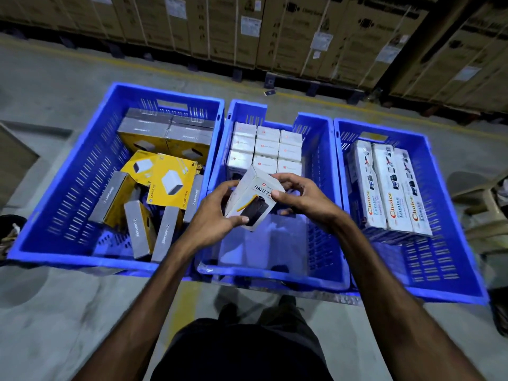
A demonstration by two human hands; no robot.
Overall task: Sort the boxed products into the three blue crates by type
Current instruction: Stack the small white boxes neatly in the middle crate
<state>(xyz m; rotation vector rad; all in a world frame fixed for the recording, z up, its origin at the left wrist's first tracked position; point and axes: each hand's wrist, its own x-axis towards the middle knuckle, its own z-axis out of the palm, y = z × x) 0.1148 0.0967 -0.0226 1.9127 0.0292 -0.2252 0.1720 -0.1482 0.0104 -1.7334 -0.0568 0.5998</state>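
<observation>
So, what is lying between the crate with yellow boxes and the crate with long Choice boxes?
In the head view, the middle crate lies there, with rows of white boxes. Both hands hold a white Halley box above it.

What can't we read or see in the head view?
- White box: the title after "HALLEY" is covered by the right hand; its lower left side is behind the left hand.
- Middle crate: the near floor is blurred behind both hands.
- Small white boxes: the logo print is too small to read.
- Stacked cartons: their labels are blurred.
</observation>
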